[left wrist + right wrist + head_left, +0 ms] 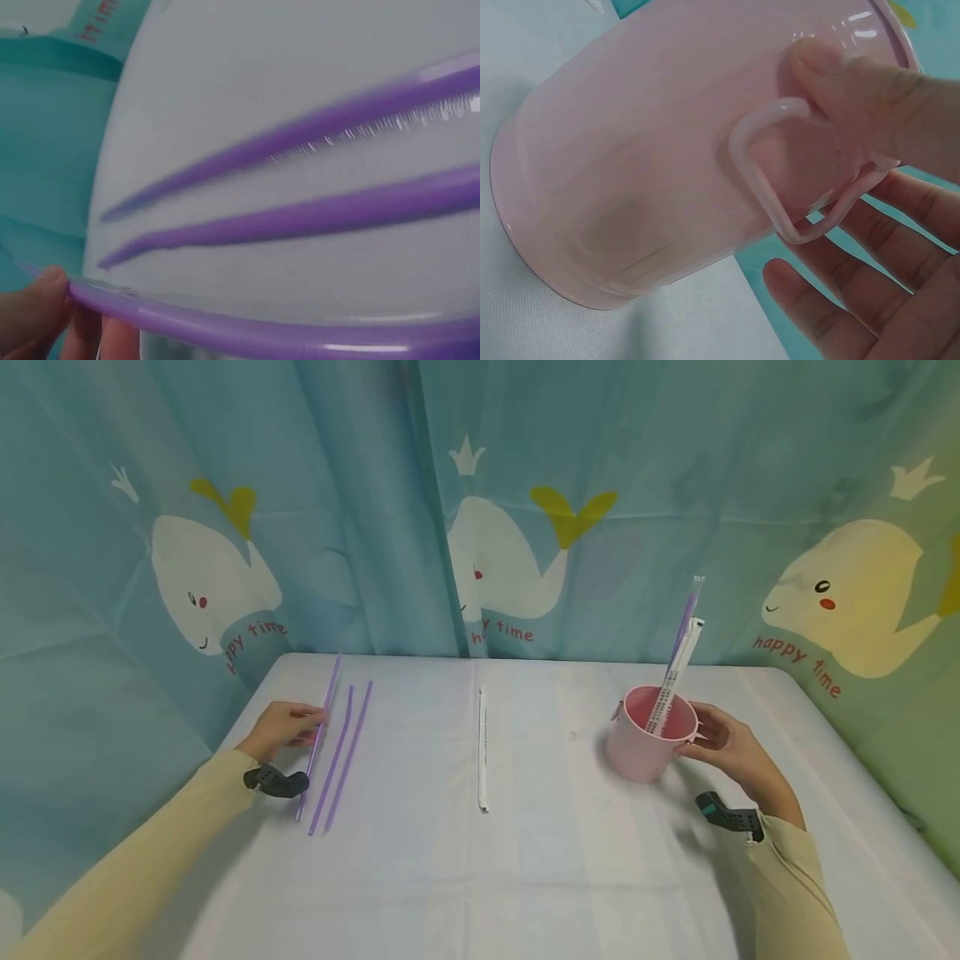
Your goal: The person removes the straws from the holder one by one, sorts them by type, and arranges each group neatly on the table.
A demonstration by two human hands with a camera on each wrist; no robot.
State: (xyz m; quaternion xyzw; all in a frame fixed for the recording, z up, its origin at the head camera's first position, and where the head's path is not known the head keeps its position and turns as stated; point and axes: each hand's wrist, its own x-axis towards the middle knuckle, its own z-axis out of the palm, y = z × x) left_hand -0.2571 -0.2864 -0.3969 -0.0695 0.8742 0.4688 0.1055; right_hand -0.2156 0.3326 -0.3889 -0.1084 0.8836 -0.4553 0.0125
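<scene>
At the table's left side, my left hand (288,727) pinches a purple straw (330,689) between thumb and fingers. Two more purple straws, one (343,727) with a slight bend near its far end and one (360,727) straight, lie just right of it. On the right, my right hand (723,739) grips a pink bucket (637,760) near its rim, beside a small side handle (754,161); the thumb (832,64) lies on the outer wall. Several straws in printed wrappers (675,668) lean upright out of the bucket, purple showing on one.
A single slim white wrapped stick (482,752) lies lengthwise on the white-covered table (540,860), between the two hands. Behind the table hangs a blue-green curtain (360,527) printed with whales.
</scene>
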